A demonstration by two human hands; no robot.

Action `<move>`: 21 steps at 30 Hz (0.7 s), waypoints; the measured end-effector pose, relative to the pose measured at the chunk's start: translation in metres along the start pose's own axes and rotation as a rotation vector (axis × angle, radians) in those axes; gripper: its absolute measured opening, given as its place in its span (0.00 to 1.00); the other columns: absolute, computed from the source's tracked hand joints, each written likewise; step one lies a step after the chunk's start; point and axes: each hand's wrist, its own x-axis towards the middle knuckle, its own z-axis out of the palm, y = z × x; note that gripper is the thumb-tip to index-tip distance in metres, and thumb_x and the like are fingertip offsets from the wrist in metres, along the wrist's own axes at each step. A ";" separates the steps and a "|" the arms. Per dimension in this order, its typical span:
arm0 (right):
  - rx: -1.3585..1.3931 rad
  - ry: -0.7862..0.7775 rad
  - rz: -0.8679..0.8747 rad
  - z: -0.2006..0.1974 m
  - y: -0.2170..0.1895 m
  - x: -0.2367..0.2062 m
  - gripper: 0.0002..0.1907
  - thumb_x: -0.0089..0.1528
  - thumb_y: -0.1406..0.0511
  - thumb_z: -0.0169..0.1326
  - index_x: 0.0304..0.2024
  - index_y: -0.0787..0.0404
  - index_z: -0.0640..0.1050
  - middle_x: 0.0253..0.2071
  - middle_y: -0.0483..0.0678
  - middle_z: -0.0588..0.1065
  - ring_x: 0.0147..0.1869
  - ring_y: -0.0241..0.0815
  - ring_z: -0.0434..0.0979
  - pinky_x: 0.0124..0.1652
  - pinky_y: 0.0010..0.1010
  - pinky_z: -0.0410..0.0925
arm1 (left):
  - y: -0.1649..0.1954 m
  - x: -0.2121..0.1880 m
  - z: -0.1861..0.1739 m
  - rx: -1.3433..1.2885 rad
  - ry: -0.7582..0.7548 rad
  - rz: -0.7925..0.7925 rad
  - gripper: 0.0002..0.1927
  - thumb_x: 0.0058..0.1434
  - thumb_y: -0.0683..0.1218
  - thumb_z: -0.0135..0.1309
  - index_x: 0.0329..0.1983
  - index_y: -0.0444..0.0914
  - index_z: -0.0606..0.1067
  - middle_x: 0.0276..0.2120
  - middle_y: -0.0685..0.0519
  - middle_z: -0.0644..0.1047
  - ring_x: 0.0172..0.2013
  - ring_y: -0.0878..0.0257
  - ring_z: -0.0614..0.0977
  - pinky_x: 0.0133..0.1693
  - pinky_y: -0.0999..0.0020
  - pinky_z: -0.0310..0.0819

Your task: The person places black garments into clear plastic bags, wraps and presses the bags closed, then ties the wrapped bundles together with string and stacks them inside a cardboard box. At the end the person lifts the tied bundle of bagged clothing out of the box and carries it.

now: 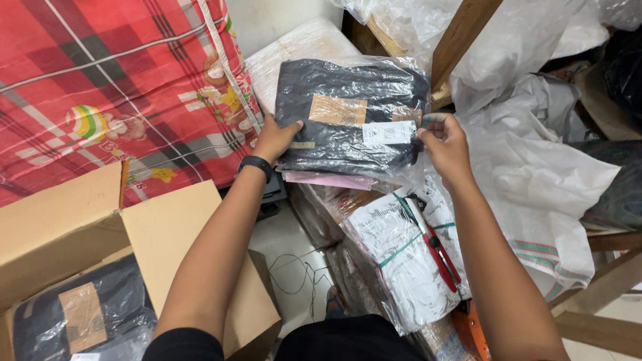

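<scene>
The dark garment pack (351, 117) in clear plastic lies on top of a stack of wrapped parcels, above a pink packet (328, 179). The left hand (275, 138) grasps its left edge, thumb on top; the right hand (445, 144) pinches the right edge beside the white label (388, 132). Recommended handling — keep both grips level and lift squarely, since the film looks slippery. The open cardboard box (167, 227) at lower left holds a similar pack (80, 314) — red-handled scissors (438, 251) lie near the right forearm
</scene>
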 end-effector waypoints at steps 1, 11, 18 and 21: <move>-0.042 0.034 -0.015 0.001 0.007 0.005 0.16 0.63 0.69 0.60 0.53 0.62 0.74 0.47 0.44 0.75 0.49 0.34 0.74 0.46 0.25 0.69 | 0.002 0.001 0.000 0.039 0.009 -0.049 0.38 0.54 0.55 0.65 0.58 0.28 0.65 0.49 0.39 0.79 0.47 0.52 0.84 0.49 0.63 0.77; 0.128 0.039 0.191 0.021 0.047 0.032 0.33 0.61 0.57 0.63 0.61 0.61 0.63 0.53 0.49 0.73 0.55 0.38 0.74 0.53 0.30 0.69 | 0.012 -0.005 -0.009 -0.305 -0.154 -0.188 0.29 0.55 0.50 0.63 0.56 0.31 0.71 0.46 0.45 0.81 0.44 0.58 0.84 0.46 0.64 0.80; 0.081 0.014 0.314 0.026 0.019 0.032 0.27 0.63 0.54 0.58 0.58 0.63 0.72 0.51 0.50 0.78 0.52 0.38 0.79 0.50 0.29 0.70 | 0.021 -0.019 -0.015 -0.381 -0.204 -0.298 0.31 0.57 0.50 0.63 0.62 0.34 0.69 0.49 0.46 0.81 0.46 0.59 0.85 0.47 0.66 0.80; 0.135 -0.026 0.279 0.028 0.005 0.043 0.25 0.63 0.56 0.59 0.57 0.63 0.73 0.49 0.50 0.79 0.50 0.38 0.79 0.49 0.29 0.71 | 0.031 -0.020 -0.017 -0.438 -0.228 -0.291 0.30 0.57 0.49 0.63 0.61 0.36 0.69 0.48 0.47 0.82 0.46 0.59 0.85 0.46 0.65 0.81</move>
